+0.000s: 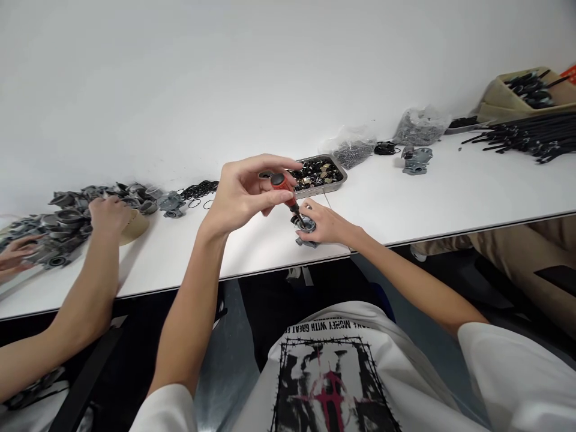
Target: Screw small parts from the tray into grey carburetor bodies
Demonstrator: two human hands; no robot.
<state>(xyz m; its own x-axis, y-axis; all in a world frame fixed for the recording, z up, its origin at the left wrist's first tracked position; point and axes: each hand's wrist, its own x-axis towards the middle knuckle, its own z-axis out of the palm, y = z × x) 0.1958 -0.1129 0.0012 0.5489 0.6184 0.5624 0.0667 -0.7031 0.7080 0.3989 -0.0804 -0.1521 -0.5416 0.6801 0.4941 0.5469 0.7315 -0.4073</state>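
My left hand (pixel 245 193) has its thumb and fingers around the handle of a red and black screwdriver (pixel 284 187). The tool tilts, its tip pointing down into a grey metal carburetor body (pixel 306 225) on the white table. My right hand (pixel 330 223) grips that body from the right, fingers curled over its round opening. Just behind my hands, a metal tray (pixel 339 171) holds many small black and brass-coloured parts. Where exactly the screwdriver tip touches inside the body is too small to tell.
A co-worker's hands (pixel 109 215) reach over a heap of grey metal bodies (pixel 67 225) on the left. Black rubber rings (pixel 200 189) lie beside it. Toward the right are plastic bags (pixel 420 126), another grey body (pixel 416 161), black tubes (pixel 535 137) and a beige bin (pixel 490 102).
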